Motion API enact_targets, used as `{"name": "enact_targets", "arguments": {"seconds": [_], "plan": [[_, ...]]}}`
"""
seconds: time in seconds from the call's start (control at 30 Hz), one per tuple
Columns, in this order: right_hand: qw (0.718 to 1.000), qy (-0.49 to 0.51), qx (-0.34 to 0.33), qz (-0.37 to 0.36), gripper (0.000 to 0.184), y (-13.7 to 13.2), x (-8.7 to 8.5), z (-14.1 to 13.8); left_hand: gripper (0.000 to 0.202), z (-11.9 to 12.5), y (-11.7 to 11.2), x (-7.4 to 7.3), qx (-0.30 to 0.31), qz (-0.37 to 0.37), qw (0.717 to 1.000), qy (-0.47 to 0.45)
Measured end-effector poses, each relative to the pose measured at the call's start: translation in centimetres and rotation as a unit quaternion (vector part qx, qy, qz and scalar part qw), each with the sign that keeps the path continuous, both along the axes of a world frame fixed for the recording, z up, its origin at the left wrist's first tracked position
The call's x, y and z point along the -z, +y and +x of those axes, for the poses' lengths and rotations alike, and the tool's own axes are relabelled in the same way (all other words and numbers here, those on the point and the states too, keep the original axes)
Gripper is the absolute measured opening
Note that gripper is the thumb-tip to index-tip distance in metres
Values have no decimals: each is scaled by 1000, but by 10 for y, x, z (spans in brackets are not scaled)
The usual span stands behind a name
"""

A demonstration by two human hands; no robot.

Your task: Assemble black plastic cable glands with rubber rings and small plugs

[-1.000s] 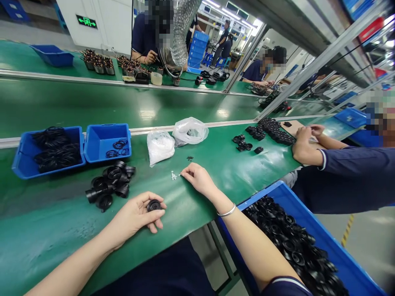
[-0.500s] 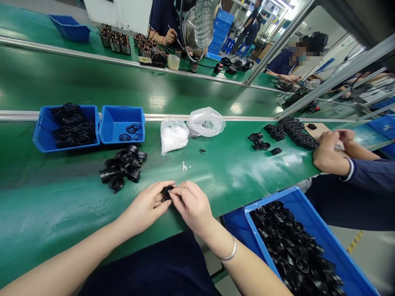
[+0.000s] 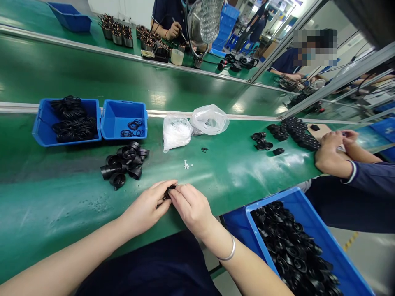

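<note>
Above the near edge of the green bench, my left hand point(image 3: 152, 205) is closed around a black plastic ring-shaped part point(image 3: 168, 192). Thumb and fingers of my right hand point(image 3: 193, 207) are pinched together at the part's opening; whatever tiny thing they may hold is hidden. Beyond my hands lie a little group of white bits point(image 3: 186, 165) and some tiny black pieces point(image 3: 204, 150). To the left sits a pile of black plastic fittings point(image 3: 125, 162), like those short tubes with rims.
Two blue bins hold black rings: a fuller left bin point(image 3: 36, 129) and a right bin point(image 3: 108, 119). Plastic bags point(image 3: 176, 133) stand mid-bench. A blue crate point(image 3: 342, 257) of black parts is at my right, near a co-worker's hands point(image 3: 333, 144). Black parts point(image 3: 296, 131) cluster beside them.
The black part has tilted slightly in my left hand, and my right fingers have shifted a little over its opening. The view has moved slightly.
</note>
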State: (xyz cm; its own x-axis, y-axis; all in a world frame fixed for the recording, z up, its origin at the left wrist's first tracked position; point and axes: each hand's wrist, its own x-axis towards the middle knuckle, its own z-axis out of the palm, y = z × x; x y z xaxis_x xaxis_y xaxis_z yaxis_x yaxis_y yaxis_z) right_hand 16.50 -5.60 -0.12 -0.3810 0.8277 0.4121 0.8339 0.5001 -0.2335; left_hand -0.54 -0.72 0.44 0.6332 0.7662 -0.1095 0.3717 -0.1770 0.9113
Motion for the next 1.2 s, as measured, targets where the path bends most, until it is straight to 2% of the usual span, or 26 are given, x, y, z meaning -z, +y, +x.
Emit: {"name": "enact_targets", "arguments": {"seconds": [0.13,0.23,0.3,0.37,0.43,0.5,0.57,0.77,0.9,1.0,1.1,1.2], "plan": [[999,29,-9,-35,21,0,-5,2,43,-1,1,3,0,-13,1000,-6],[993,103,-33,-56,19,9,-10,17,43,2,0,9,-14,-78,996,-40],[985,167,24,-47,15,22,-11,39,44,5,-1,11,-18,-147,985,-91],[968,195,154,-29,14,40,-7,68,44,8,-1,12,-18,-200,972,-126],[954,169,246,-36,13,60,1,95,44,10,0,10,-18,-224,966,-131],[950,140,276,-47,13,77,8,114,45,11,1,7,-19,-233,964,-125],[953,126,272,-52,13,89,13,121,47,12,2,5,-20,-238,964,-120],[960,108,251,-58,12,102,13,122,46,12,5,5,-20,-255,959,-124],[959,113,249,-69,12,92,6,118,44,12,5,6,-21,-276,952,-130],[956,179,220,-71,11,68,-3,90,45,12,4,7,-28,-282,949,-140],[954,257,108,-110,9,36,-7,48,46,11,5,6,-32,-263,955,-131],[953,272,33,-127,8,15,-4,17,45,9,7,4,-31,-193,979,-59]]}}
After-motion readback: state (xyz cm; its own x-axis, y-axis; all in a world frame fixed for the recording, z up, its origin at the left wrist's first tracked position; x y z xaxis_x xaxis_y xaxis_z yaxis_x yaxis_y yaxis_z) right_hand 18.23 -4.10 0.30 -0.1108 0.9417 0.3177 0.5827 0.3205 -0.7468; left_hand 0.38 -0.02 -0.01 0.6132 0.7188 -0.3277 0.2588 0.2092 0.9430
